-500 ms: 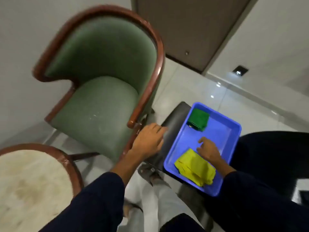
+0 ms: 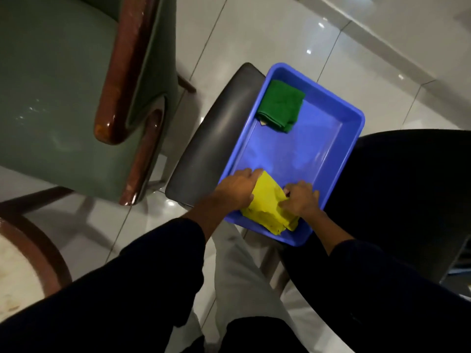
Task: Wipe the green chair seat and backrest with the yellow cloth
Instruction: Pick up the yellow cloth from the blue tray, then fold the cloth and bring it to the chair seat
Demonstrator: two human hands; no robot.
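While we stand over the blue tray (image 2: 349, 115), the green chair (image 2: 63, 98) fills the space to the left of the tray, with its brown wooden armrest (image 2: 119, 80) on the side nearest to the tray. No cloth touches the seat, so we judge that the wiping is not yet begun.

Under the tray we see a dark grey seat (image 2: 204, 149), and the tray lies across its right part. To the right of the tray there is a black rounded shape, which we cannot identify.

Inside the tray, the green cloth (image 2: 280, 105) lies folded in the far corner. The yellow cloth (image 2: 267, 202) lies crumpled in the near corner, well apart from the green one.

Our left hand (image 2: 237, 189) presses on the left edge of the yellow cloth with its fingers together and curled. Our right hand (image 2: 299, 200) pinches the right side of the same cloth, its fingers bent and clamped on the fabric.

To do this step well, we should gather the loose folds into one firm bundle before we lift. We should lift straight up, so the light tray does not slide off the grey seat. One hand could hold the tray rim.
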